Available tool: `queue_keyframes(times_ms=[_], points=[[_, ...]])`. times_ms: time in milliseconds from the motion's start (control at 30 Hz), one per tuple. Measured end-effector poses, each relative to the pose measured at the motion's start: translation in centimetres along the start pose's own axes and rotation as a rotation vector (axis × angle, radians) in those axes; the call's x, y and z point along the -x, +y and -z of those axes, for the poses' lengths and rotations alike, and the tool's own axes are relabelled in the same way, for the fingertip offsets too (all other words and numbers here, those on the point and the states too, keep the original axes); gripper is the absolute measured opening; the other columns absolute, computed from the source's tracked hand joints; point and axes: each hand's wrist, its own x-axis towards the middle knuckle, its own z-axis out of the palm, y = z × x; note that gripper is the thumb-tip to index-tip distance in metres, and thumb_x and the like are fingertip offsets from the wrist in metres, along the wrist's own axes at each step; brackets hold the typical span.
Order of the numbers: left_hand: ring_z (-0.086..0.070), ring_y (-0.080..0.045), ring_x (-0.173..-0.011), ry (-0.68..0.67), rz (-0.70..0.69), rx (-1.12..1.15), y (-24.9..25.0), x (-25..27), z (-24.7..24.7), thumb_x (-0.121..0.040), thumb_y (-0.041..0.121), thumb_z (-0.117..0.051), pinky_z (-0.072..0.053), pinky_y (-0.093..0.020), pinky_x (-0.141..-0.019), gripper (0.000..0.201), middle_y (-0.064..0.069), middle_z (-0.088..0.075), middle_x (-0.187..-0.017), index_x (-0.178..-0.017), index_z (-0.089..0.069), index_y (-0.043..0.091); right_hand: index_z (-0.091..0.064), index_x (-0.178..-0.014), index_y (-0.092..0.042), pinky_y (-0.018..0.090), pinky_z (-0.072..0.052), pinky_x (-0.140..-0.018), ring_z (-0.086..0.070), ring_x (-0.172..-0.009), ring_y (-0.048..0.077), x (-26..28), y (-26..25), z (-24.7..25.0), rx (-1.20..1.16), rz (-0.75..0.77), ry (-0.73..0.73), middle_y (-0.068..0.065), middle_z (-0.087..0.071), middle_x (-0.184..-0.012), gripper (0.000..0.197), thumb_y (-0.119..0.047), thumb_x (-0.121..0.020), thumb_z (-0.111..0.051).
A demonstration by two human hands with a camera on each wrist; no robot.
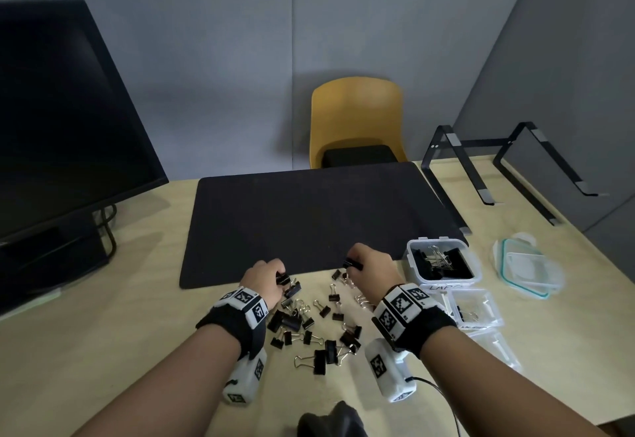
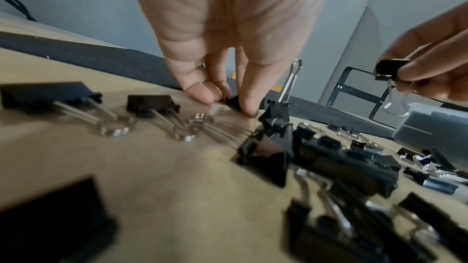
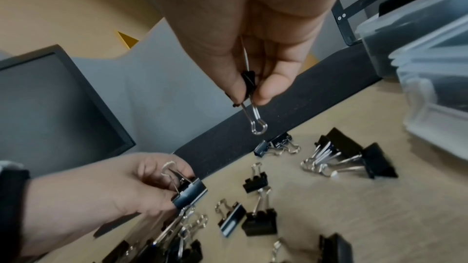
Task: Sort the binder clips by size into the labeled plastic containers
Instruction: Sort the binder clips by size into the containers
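Observation:
Several black binder clips (image 1: 319, 326) of mixed sizes lie scattered on the wooden table between my wrists. At the pile's far left edge, my left hand (image 1: 279, 274) pinches a black clip (image 3: 190, 191) low over the table. My right hand (image 1: 351, 262) holds a smaller black clip (image 3: 249, 85) between thumb and finger above the table, its wire handles hanging down. To the right stands a clear container (image 1: 412, 258) with a handwritten label and large clips inside. Two flatter clear containers (image 1: 494, 302) sit in front of it; the nearer one (image 1: 505, 354) is partly hidden by my right wrist.
A black desk mat (image 1: 309, 216) lies beyond the clips. A dark monitor (image 1: 62, 120) stands at the left, a black laptop stand (image 1: 488, 168) at the back right, a yellow chair (image 1: 354, 117) behind the table. A clear lid (image 1: 525, 271) lies right of the containers.

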Motion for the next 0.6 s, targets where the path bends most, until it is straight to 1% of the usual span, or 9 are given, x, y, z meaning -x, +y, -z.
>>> queue_keyframes(times_ms=[100,200,267,333,400,467,500,533,600], points=[[-0.057,-0.023,-0.098,0.013,0.02,0.026,0.4,0.3,0.2,-0.092,0.018,-0.055,-0.048,-0.031,-0.083,0.023,-0.009,-0.051,-0.115,-0.115,-0.052,0.019,-0.06,-0.103,-0.014,0.026,-0.047,-0.07,-0.063,-0.087,0.023,0.5,0.7,0.9,-0.034,0.013,0.017,0.007,-0.068,-0.096,0.017,-0.013,-0.088,-0.051],[-0.055,-0.021,-0.084,0.046,0.037,0.064,1.0,0.7,0.2,-0.094,0.016,-0.05,-0.048,-0.03,-0.075,0.022,-0.009,-0.048,-0.108,-0.116,-0.047,0.016,-0.06,-0.099,-0.019,0.029,-0.05,-0.077,-0.063,-0.09,0.02,1.1,1.7,1.9,-0.072,0.016,0.056,0.003,-0.069,-0.096,0.013,-0.017,-0.087,-0.055],[-0.053,-0.019,-0.08,0.071,0.037,0.086,1.7,1.2,0.1,-0.095,0.015,-0.047,-0.045,-0.028,-0.069,0.021,-0.008,-0.045,-0.103,-0.116,-0.044,0.016,-0.06,-0.099,-0.019,0.026,-0.048,-0.078,-0.062,-0.088,0.016,1.5,2.3,2.9,-0.095,0.024,0.07,0.0,-0.068,-0.096,0.012,-0.017,-0.087,-0.056],[-0.053,-0.018,-0.079,0.098,0.042,0.12,2.5,1.6,0.2,-0.096,0.015,-0.047,-0.044,-0.027,-0.066,0.021,-0.008,-0.044,-0.103,-0.116,-0.042,0.016,-0.06,-0.099,-0.018,0.022,-0.044,-0.075,-0.058,-0.084,0.013,1.9,3.1,4.2,-0.097,0.033,0.08,-0.002,-0.067,-0.094,0.012,-0.017,-0.088,-0.056],[-0.055,-0.02,-0.082,0.128,0.035,0.158,3.5,2.0,0.3,-0.096,0.015,-0.047,-0.046,-0.028,-0.068,0.021,-0.009,-0.046,-0.107,-0.117,-0.041,0.017,-0.059,-0.097,-0.017,0.02,-0.041,-0.069,-0.057,-0.079,0.012,2.3,4.0,5.5,-0.089,0.032,0.091,-0.004,-0.065,-0.087,0.01,-0.016,-0.088,-0.057],[-0.057,-0.022,-0.09,0.158,0.004,0.201,4.3,2.4,0.5,-0.096,0.015,-0.047,-0.048,-0.03,-0.074,0.021,-0.009,-0.051,-0.11,-0.116,-0.042,0.016,-0.056,-0.091,-0.018,0.015,-0.038,-0.058,-0.056,-0.072,0.012,2.6,5.1,6.6,-0.098,0.018,0.106,-0.007,-0.06,-0.076,0.006,-0.015,-0.087,-0.058],[-0.058,-0.022,-0.094,0.173,-0.015,0.229,4.8,2.6,0.5,-0.096,0.015,-0.047,-0.048,-0.031,-0.076,0.02,-0.008,-0.054,-0.111,-0.116,-0.043,0.016,-0.054,-0.089,-0.019,0.012,-0.037,-0.056,-0.055,-0.071,0.011,2.8,5.7,7.2,-0.113,0.005,0.115,-0.008,-0.057,-0.073,0.007,-0.014,-0.086,-0.058],[-0.059,-0.021,-0.097,0.19,-0.032,0.263,5.3,2.9,0.6,-0.096,0.015,-0.047,-0.048,-0.03,-0.076,0.019,-0.006,-0.056,-0.112,-0.115,-0.043,0.016,-0.053,-0.089,-0.02,0.011,-0.037,-0.056,-0.056,-0.071,0.011,3.0,6.3,7.7,-0.135,-0.007,0.119,-0.008,-0.057,-0.073,0.009,-0.013,-0.086,-0.058],[-0.058,-0.019,-0.102,0.216,-0.068,0.325,6.5,3.5,0.9,-0.097,0.015,-0.046,-0.044,-0.026,-0.075,0.021,-0.003,-0.057,-0.112,-0.118,-0.044,0.017,-0.054,-0.098,-0.023,0.012,-0.039,-0.058,-0.059,-0.075,0.014,3.4,7.6,8.8,-0.169,-0.02,0.121,-0.005,-0.059,-0.078,0.016,-0.012,-0.087,-0.057]])
